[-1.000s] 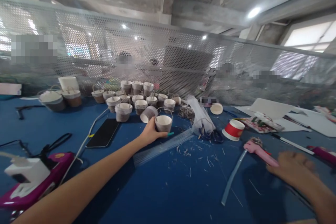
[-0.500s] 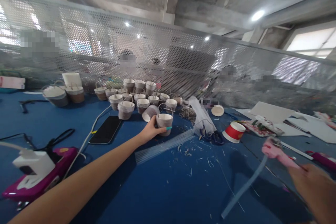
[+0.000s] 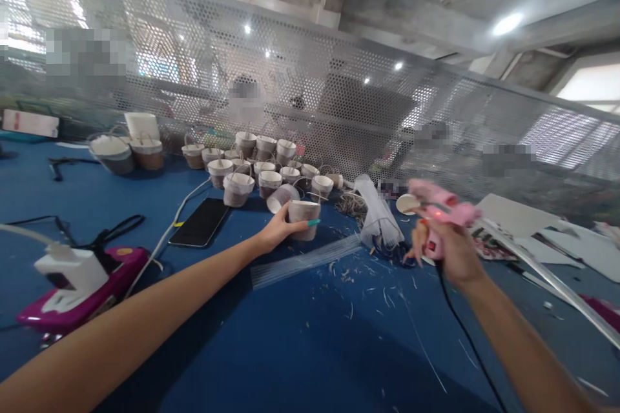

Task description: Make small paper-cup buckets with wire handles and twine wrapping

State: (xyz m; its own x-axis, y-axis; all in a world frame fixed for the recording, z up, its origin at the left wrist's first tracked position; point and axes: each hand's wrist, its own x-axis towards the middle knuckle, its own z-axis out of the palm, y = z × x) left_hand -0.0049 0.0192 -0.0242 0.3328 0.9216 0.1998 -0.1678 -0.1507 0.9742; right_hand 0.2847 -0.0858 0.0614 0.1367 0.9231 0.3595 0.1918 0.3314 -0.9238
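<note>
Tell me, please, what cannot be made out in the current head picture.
Head view, throughout:
Left grip: fingertips behind the cup, hidden by it.
The cup: inner floor, hidden by its own side.
Glue stick: far end, cut off by the right edge.
Cord: far end, cut off by the bottom edge.

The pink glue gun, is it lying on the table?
No, the right hand grips the pink glue gun above the blue table.

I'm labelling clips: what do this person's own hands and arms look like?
The left forearm and right forearm are bare, with no sleeves in view. The left hand has a turquoise thumb tip; nail or cover, I cannot tell. The right hand wears no glove.
</note>
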